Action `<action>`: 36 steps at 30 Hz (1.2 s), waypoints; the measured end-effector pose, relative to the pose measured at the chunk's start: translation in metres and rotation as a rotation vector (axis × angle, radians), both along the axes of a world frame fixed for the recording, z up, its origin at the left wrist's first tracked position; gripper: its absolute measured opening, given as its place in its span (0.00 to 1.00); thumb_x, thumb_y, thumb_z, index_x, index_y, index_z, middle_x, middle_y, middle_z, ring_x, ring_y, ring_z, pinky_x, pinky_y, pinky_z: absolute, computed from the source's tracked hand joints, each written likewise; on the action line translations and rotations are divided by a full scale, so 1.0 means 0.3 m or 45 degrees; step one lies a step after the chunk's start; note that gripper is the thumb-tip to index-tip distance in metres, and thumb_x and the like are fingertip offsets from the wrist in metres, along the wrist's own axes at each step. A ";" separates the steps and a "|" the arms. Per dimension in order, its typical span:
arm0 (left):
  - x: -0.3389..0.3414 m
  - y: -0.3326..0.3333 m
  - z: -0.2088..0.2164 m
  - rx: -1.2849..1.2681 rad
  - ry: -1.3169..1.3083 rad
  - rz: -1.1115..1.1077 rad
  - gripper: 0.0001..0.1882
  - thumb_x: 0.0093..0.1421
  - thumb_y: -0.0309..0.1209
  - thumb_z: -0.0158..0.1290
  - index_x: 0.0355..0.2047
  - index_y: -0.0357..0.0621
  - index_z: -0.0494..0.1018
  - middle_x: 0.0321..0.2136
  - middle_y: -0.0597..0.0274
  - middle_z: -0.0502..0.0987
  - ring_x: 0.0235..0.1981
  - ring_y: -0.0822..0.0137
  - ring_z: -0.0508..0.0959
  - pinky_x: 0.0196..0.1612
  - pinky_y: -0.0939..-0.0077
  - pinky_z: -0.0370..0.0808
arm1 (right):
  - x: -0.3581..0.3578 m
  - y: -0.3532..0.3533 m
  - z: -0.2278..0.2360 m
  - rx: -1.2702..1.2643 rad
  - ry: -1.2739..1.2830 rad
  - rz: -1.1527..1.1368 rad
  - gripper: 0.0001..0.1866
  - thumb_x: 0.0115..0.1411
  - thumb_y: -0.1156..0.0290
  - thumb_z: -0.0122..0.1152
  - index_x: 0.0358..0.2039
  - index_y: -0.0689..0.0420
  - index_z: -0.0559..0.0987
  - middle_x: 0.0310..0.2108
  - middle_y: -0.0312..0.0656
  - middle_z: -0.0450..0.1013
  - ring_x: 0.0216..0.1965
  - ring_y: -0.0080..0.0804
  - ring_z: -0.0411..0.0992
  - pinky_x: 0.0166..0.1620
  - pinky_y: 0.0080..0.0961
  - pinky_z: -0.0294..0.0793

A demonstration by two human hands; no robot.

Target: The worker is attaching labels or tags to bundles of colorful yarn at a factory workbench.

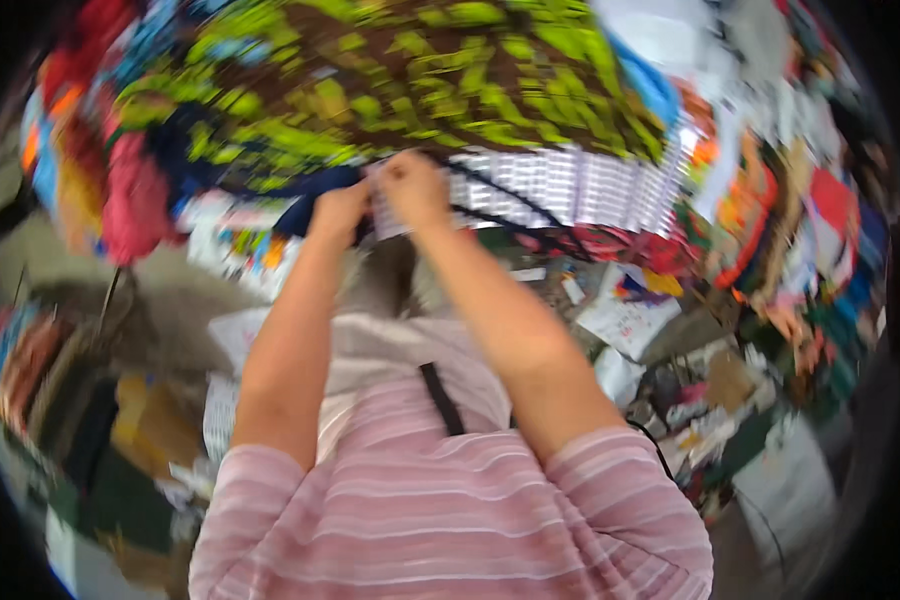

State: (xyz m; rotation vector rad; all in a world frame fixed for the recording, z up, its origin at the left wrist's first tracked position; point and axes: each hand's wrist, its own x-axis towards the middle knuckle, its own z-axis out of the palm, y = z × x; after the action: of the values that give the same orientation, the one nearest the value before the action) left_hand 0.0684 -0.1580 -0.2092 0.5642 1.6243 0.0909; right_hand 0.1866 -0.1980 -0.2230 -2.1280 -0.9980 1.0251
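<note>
Left hand (340, 208) and right hand (413, 187) curl close together, apparently pinching lilac cloth (384, 217) between them, though blur hides the exact grip. Navy fabric (315, 187) bunches beside the left; keeping the lilac edge taut should help.

Greyish floor (175, 305): white sheet (610, 325) at right, mixed scraps (705, 420) nearby, pale paper (238, 332) at left.
</note>
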 end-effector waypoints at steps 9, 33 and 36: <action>-0.005 0.039 -0.034 -0.008 -0.188 -0.025 0.04 0.56 0.28 0.53 0.26 0.42 0.74 0.17 0.66 0.72 0.18 0.74 0.70 0.22 0.78 0.66 | 0.008 -0.054 0.069 0.258 -0.105 0.191 0.06 0.49 0.70 0.52 0.21 0.56 0.77 0.26 0.43 0.71 0.28 0.47 0.71 0.32 0.41 0.71; -0.238 0.086 0.016 0.014 -1.019 0.651 0.13 0.60 0.36 0.44 0.36 0.40 0.70 0.31 0.62 0.76 0.34 0.65 0.72 0.38 0.71 0.69 | 0.064 -0.034 0.100 0.299 -0.621 0.519 0.09 0.46 0.70 0.54 0.27 0.62 0.76 0.34 0.46 0.70 0.36 0.41 0.70 0.31 0.41 0.71; -0.173 0.049 0.066 -0.091 -0.959 0.619 0.14 0.58 0.29 0.46 0.45 0.46 0.68 0.41 0.60 0.76 0.30 0.69 0.72 0.39 0.71 0.69 | 0.068 0.003 0.175 -0.224 0.250 0.129 0.25 0.45 0.71 0.56 0.46 0.56 0.64 0.34 0.53 0.71 0.34 0.45 0.72 0.37 0.41 0.70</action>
State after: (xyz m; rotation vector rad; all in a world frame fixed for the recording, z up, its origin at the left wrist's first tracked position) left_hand 0.0166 -0.1434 -0.1896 0.0391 0.9848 0.5380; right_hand 0.2071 -0.1970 -0.1703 -2.0818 -0.9579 1.3882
